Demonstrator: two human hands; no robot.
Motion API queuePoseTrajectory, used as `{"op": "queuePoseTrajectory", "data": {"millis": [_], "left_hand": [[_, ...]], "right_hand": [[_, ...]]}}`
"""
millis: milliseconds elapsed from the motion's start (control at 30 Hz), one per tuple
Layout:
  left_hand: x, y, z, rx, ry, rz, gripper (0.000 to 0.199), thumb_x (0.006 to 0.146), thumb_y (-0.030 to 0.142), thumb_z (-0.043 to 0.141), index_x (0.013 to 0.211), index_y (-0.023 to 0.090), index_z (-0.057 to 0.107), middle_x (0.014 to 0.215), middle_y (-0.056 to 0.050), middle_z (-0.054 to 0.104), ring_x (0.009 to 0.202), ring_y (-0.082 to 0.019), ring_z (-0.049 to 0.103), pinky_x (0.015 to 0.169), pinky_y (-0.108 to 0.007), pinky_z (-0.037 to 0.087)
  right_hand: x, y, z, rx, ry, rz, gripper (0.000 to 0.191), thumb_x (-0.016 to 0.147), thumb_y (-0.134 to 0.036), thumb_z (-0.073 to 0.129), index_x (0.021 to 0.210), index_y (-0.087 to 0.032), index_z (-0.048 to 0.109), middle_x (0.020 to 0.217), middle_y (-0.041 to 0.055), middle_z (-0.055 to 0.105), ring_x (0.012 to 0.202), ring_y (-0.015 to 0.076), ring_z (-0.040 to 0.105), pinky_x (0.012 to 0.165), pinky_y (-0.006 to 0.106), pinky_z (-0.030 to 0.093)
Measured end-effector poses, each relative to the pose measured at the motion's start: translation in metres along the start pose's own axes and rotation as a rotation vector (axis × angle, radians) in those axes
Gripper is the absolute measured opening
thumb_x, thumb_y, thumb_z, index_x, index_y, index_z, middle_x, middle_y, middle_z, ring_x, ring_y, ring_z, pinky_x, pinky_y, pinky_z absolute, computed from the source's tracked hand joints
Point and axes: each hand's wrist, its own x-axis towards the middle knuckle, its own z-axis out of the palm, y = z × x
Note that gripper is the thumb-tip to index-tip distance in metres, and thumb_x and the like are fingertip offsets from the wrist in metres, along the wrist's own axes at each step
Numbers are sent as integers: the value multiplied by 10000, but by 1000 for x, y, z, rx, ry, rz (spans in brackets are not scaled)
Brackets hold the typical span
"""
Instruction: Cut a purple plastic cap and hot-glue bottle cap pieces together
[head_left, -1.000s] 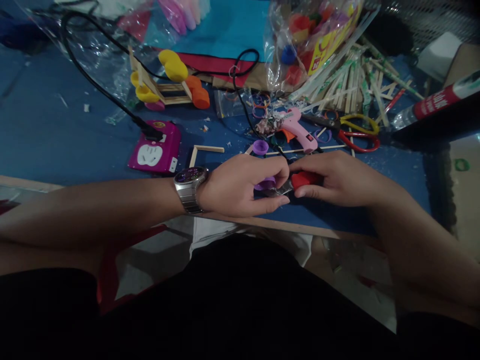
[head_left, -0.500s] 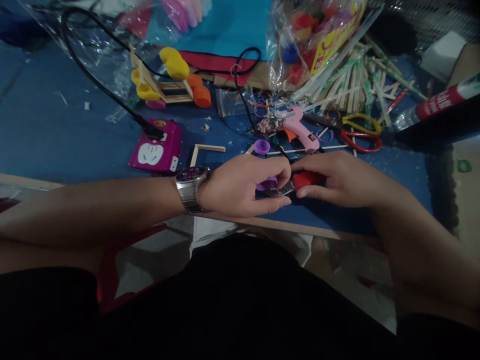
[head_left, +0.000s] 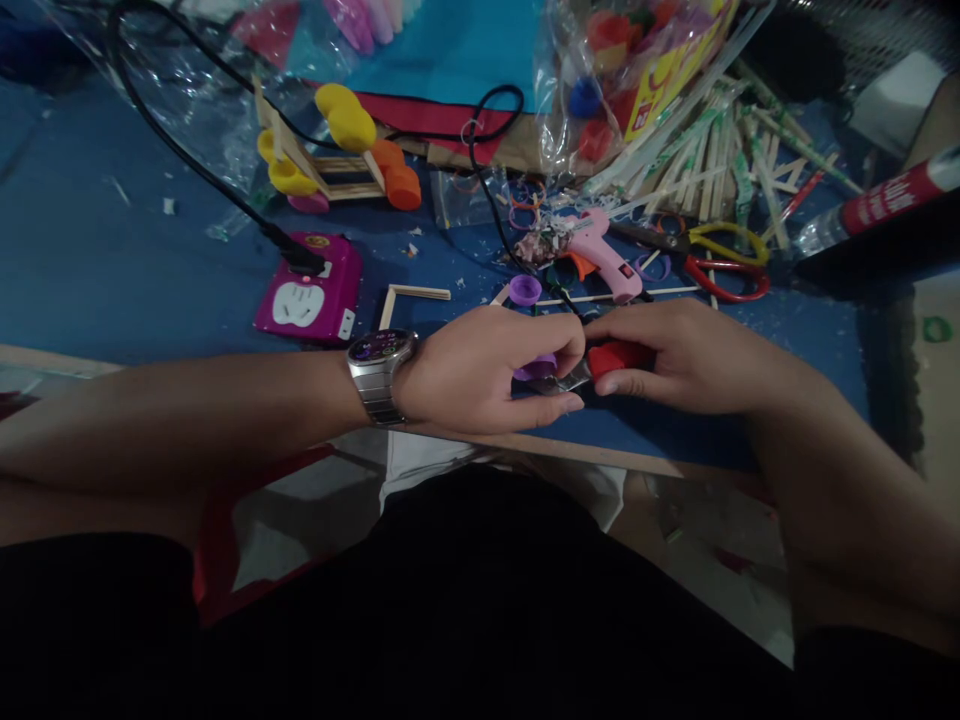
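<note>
Near the table's front edge, my left hand [head_left: 487, 370] curls its fingers around a purple cap [head_left: 536, 368]. My right hand [head_left: 675, 355] is closed on a red-handled tool [head_left: 616, 358], whose metal end [head_left: 574, 377] reaches to the purple cap between both hands. Another purple cap [head_left: 525, 290] rests just above my left hand. Behind my hands lies a pink glue gun [head_left: 606, 262]. A small corner frame of wooden sticks [head_left: 418, 293] sits above my left wrist.
Scissors [head_left: 726, 262] and wooden sticks [head_left: 697, 175] lie at the right. A magenta power socket [head_left: 311, 290] stands left, with its black cable [head_left: 180, 160]. A stick frame with yellow and orange caps [head_left: 345, 180] stands behind. A plastic bag of caps [head_left: 600, 90] lies at the back.
The view has shifted slightly. Both hands keep nearly the same place and hold on the purple cap and the red-handled tool.
</note>
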Motion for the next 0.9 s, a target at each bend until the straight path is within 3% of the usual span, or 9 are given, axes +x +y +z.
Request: {"op": "queuePoseTrajectory", "data": {"millis": [567, 900], "left_hand": [[-2, -4, 0, 113, -67, 82, 212, 1031, 389, 724, 1004, 223, 595, 744, 44, 675, 607, -123, 579, 621, -294, 316], [-1, 0, -3, 177, -172, 58, 186, 1070, 388, 678, 1042, 216, 610, 854, 14, 734, 691, -141, 635, 656, -297, 345]], "right_hand": [[-2, -1, 0, -24, -9, 20, 610, 1011, -774, 675, 1375, -300, 797, 1206, 98, 862, 1037, 357, 805, 827, 418, 553], [-1, 0, 1, -28, 9, -7, 649, 989, -792, 679, 1375, -287, 807, 1191, 115, 858, 1022, 378, 804, 835, 451, 568]]}}
